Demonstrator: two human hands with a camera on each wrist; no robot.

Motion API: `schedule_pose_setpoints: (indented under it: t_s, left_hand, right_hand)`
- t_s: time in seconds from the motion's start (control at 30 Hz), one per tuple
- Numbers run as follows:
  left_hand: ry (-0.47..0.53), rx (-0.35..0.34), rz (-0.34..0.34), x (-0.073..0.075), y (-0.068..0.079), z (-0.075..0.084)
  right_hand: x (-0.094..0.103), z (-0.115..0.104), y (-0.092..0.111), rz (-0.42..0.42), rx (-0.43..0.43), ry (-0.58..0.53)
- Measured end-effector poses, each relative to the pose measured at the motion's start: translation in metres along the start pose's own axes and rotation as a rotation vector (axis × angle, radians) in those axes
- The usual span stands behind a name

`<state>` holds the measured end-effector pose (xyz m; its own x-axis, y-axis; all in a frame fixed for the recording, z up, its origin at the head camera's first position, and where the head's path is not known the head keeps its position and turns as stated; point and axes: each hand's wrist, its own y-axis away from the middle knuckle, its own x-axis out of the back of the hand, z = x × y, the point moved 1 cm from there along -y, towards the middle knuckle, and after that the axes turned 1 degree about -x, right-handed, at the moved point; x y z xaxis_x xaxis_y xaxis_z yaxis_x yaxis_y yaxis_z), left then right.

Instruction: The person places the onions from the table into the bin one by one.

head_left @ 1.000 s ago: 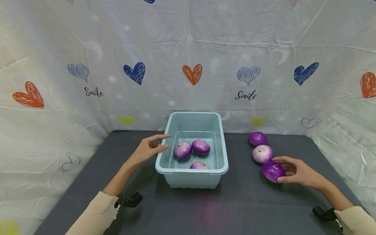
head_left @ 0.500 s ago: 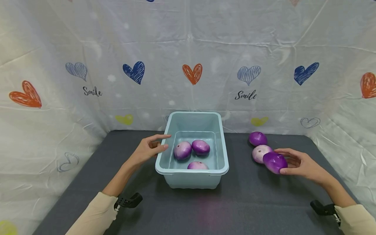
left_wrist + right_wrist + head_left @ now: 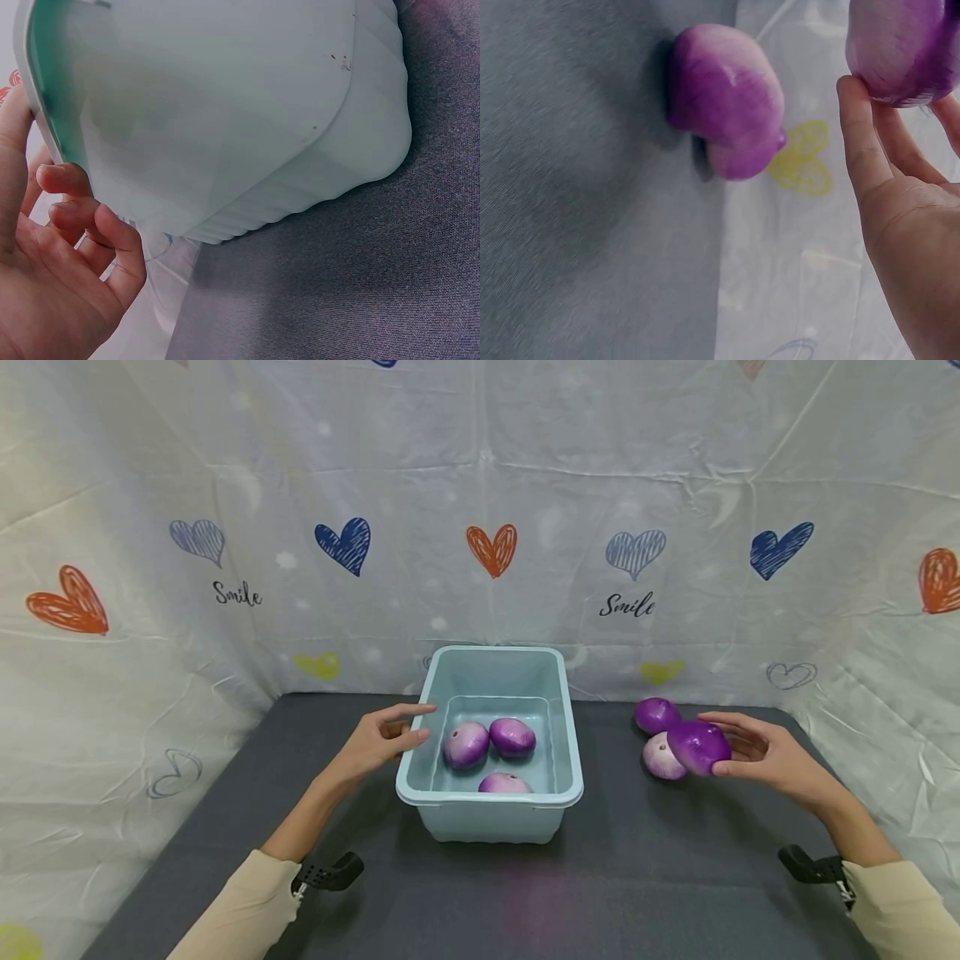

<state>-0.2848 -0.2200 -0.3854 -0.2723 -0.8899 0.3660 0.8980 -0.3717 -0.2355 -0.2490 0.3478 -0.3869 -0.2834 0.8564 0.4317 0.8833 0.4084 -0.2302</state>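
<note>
A pale blue plastic tub (image 3: 491, 818) stands mid-table with three purple onions inside: one left (image 3: 467, 745), one right (image 3: 512, 737), one partly hidden by the front rim (image 3: 505, 783). My left hand (image 3: 378, 739) holds the tub's left rim, thumb and index finger over the edge, the other fingers bent outside. In the right wrist view, a purple onion (image 3: 900, 49) sits between the fingertips of my right hand (image 3: 911, 217), raised off the table. Beyond it in the head view lie a pale onion (image 3: 662, 757), partly covered, and a darker one (image 3: 657, 716).
Dark grey cloth covers the table (image 3: 615, 893). A white curtain (image 3: 555, 485) printed with hearts hangs behind and along both sides. Each wrist wears a black band, the left band (image 3: 330, 872) near the tub's front left.
My right hand has lifted the dark purple onion and carried it away from me, so that it now partly covers the pale onion. My left hand stays at the tub's rim.
</note>
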Motion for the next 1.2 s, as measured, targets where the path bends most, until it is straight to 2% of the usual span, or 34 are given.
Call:
schedule_pose_setpoints:
  t_s: [0.27, 0.57, 1.2]
  left_hand:
    - [-0.017, 0.013, 0.004, 0.000, 0.001, -0.001]
    - [-0.018, 0.008, 0.000, 0.000, 0.000, 0.001]
    - [-0.013, 0.015, 0.001, 0.000, 0.000, 0.000]
  right_hand:
    - [-0.005, -0.009, -0.018, 0.036, 0.001, -0.010]
    - [-0.012, -0.014, -0.037, 0.012, -0.004, -0.041]
    - [-0.032, -0.026, -0.077, -0.019, 0.058, -0.109]
